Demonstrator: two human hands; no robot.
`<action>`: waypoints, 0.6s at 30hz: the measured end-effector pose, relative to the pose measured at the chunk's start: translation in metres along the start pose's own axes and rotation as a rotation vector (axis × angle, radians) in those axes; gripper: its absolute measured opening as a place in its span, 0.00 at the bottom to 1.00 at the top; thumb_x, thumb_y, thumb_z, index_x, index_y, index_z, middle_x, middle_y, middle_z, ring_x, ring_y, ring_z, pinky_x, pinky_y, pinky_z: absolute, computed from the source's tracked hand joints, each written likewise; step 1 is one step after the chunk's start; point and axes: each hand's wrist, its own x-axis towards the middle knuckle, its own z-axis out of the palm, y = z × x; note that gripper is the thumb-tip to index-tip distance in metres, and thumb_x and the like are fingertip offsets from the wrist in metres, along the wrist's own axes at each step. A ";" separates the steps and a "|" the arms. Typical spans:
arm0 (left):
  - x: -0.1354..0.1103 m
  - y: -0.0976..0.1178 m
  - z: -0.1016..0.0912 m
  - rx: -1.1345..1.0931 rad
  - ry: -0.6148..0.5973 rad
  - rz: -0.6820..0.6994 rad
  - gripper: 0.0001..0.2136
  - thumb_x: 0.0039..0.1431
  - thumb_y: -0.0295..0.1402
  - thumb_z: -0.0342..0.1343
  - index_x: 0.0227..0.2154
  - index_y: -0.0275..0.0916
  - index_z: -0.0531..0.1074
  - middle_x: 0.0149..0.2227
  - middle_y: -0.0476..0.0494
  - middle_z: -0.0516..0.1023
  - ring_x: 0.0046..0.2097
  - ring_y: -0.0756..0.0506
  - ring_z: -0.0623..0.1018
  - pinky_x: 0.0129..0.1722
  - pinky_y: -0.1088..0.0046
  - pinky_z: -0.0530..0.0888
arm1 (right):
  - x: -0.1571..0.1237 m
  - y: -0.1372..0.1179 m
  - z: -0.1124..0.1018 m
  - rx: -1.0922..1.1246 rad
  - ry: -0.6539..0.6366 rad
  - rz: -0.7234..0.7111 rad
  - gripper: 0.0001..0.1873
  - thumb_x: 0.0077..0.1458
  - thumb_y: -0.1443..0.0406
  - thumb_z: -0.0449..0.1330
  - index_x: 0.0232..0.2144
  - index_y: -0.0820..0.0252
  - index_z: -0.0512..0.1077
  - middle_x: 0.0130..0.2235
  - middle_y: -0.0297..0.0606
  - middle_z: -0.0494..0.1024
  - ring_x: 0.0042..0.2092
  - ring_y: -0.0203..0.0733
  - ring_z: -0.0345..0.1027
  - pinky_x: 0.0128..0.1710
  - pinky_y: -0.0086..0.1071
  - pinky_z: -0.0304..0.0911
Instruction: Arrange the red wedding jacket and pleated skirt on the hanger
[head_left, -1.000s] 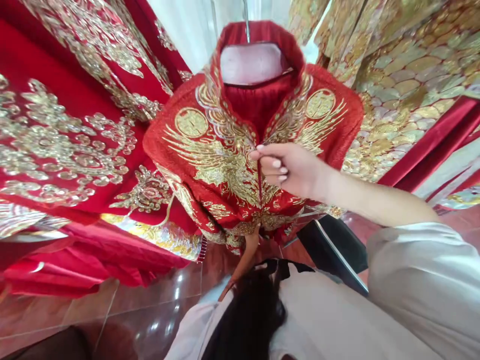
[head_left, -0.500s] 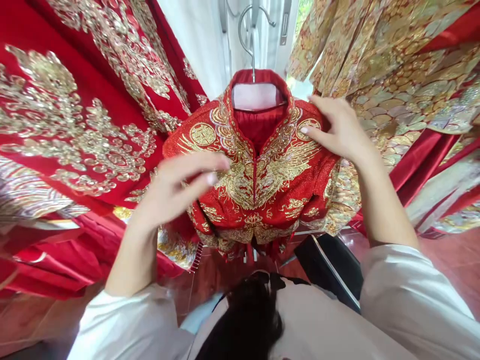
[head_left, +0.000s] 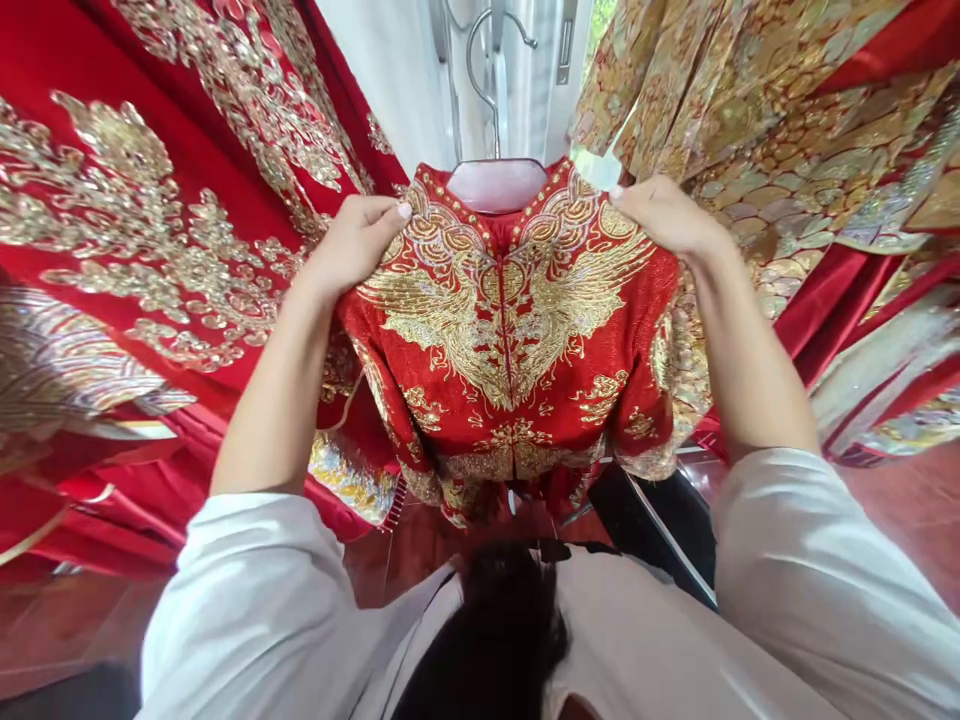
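A red jacket [head_left: 510, 350] with gold embroidery hangs in front of me on a pink hanger [head_left: 495, 185] with a metal hook. My left hand [head_left: 356, 245] is closed on the jacket's left shoulder, fingers curled over the fabric. On the opposite shoulder my right hand [head_left: 660, 215] pinches the cloth between thumb and fingers. Both of my arms wear white sleeves.
Red garments with gold embroidery [head_left: 150, 250] hang close on the left. Gold scale-patterned robes [head_left: 787, 130] hang on the right. A dark object [head_left: 660, 520] sits low behind the jacket on a glossy reddish floor [head_left: 915, 510]. White window frames [head_left: 525, 60] stand behind.
My left hand rose from below and took hold of the jacket's left shoulder. My right hand shifted from the jacket's front opening up to the right shoulder. The collar now lies flatter.
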 end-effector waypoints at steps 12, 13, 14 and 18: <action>-0.014 -0.001 0.019 -0.141 0.192 0.093 0.26 0.62 0.48 0.47 0.34 0.22 0.72 0.31 0.48 0.70 0.41 0.49 0.70 0.55 0.58 0.65 | -0.064 -0.062 0.156 -0.070 0.309 -0.137 0.18 0.58 0.60 0.50 0.48 0.62 0.69 0.27 0.36 0.70 0.31 0.34 0.64 0.37 0.28 0.59; -0.014 -0.002 0.019 -0.132 0.194 0.079 0.26 0.63 0.48 0.47 0.34 0.22 0.72 0.31 0.49 0.70 0.41 0.48 0.70 0.55 0.57 0.65 | -0.064 -0.061 0.160 -0.067 0.313 -0.139 0.16 0.58 0.61 0.51 0.45 0.62 0.70 0.27 0.35 0.70 0.31 0.34 0.63 0.36 0.28 0.59; -0.015 -0.001 0.020 -0.120 0.194 0.070 0.27 0.63 0.49 0.46 0.35 0.22 0.72 0.31 0.49 0.70 0.42 0.48 0.71 0.55 0.56 0.65 | -0.063 -0.059 0.162 -0.056 0.326 -0.144 0.14 0.58 0.61 0.51 0.42 0.61 0.71 0.27 0.35 0.70 0.31 0.34 0.63 0.36 0.29 0.59; -0.015 0.004 0.020 -0.100 0.188 0.066 0.32 0.61 0.52 0.44 0.44 0.21 0.71 0.35 0.48 0.73 0.43 0.45 0.72 0.51 0.57 0.67 | -0.058 -0.055 0.163 0.056 0.376 -0.146 0.09 0.58 0.63 0.51 0.32 0.62 0.68 0.30 0.36 0.70 0.33 0.34 0.64 0.39 0.30 0.60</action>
